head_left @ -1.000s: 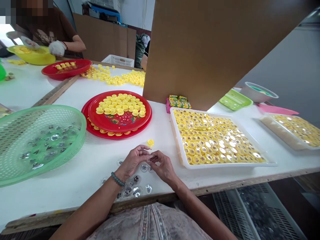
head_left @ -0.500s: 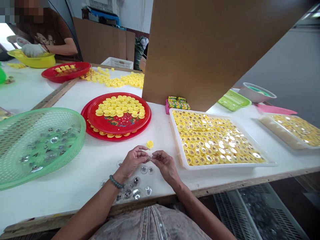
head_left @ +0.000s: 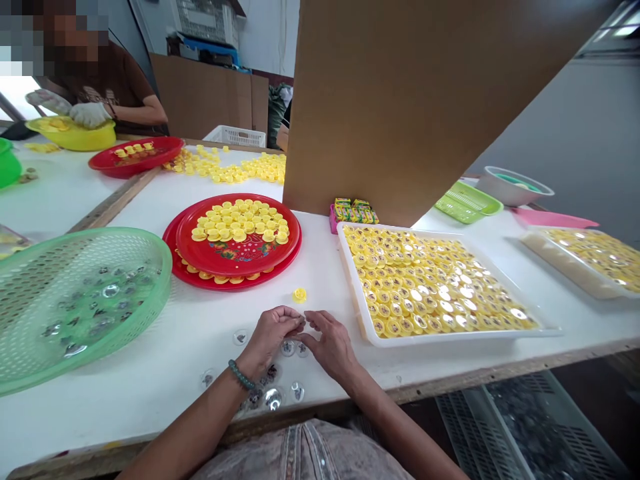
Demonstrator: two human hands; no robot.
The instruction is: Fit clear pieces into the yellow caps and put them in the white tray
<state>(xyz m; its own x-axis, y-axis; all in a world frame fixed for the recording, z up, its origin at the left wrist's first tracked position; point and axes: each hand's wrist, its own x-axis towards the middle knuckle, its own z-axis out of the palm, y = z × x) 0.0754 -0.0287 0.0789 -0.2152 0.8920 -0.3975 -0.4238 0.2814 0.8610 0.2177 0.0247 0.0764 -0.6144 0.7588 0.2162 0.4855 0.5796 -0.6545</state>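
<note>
Left hand (head_left: 270,337) curls its fingers, hold unclear; right hand (head_left: 333,341) gapes slightly. Yellow discs (head_left: 383,310) cover the white plastic tray (head_left: 465,339); clear round domes (head_left: 297,391) remain.

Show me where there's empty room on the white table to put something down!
One bare patch of white table lies between the green basket and the clear discs. Another runs between the red trays and the white tray, with one yellow piece near its end. Discs crowd the space near the left hand and right hand.
</note>
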